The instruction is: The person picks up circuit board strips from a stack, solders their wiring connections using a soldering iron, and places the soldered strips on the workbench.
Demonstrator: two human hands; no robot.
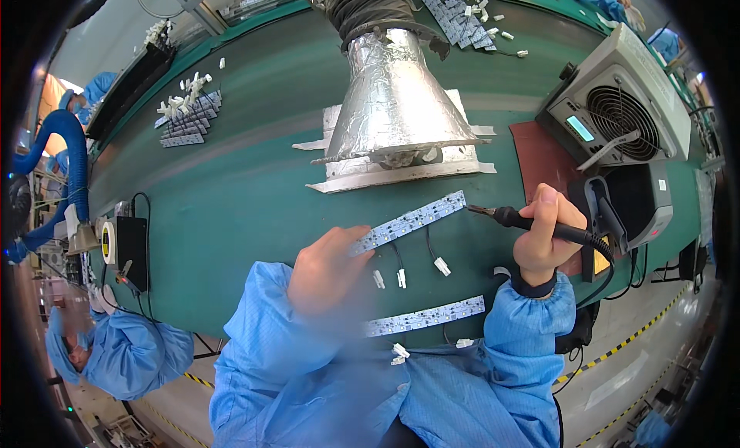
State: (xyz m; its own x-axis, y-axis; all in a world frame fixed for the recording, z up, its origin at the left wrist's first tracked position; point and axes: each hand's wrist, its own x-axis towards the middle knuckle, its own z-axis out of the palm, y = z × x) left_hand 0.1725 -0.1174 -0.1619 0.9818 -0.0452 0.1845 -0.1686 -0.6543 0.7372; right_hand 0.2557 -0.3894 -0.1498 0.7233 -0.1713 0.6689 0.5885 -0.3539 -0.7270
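My left hand pinches the left end of a narrow circuit board strip, which slants up to the right above the green mat. Short dark wires with white connectors hang from the strip's lower side. In my right hand is a soldering iron, fingers closed round its black handle. Its tip points left, close to the strip's right end; whether they touch I cannot tell. A second circuit board strip lies nearer to me, by the table's front edge, its left part hidden by a blur.
A foil-covered funnel hood stands beyond my hands. At right are a grey fan unit and a black iron holder. Stacked strips lie at left, more strips far back. A black box stands left; a co-worker is beyond.
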